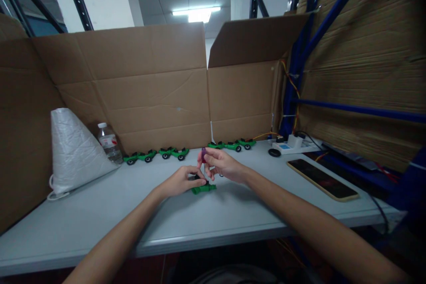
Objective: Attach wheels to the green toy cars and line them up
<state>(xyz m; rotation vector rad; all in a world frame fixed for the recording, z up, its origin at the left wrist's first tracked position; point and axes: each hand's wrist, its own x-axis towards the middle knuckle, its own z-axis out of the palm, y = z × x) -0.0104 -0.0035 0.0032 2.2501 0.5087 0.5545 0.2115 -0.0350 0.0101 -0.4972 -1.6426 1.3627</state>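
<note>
Two hands meet over a green toy car [203, 188] on the surface [246, 213]. The left hand [177, 182] grips it, maybe to stop it wobbling. The right hand [228, 166] pinches a purple-handled screwdriver [204, 155] upright, likely so it points straight down. Beyond the left hand, a bottle [115, 155] has a red-and-white label [108, 141], too small to read.

On my feed, a bag [73, 155] stands at the left of the table [186, 222], a bottle [109, 144] just right of it. Toy cars [141, 157] line the far side before the cardboard [149, 93]. Mid-table, I find a screwdriver [204, 156] upright over a toy body [203, 188]. Right, a phone [322, 179] lies nearer than the power strip [296, 145].
</note>
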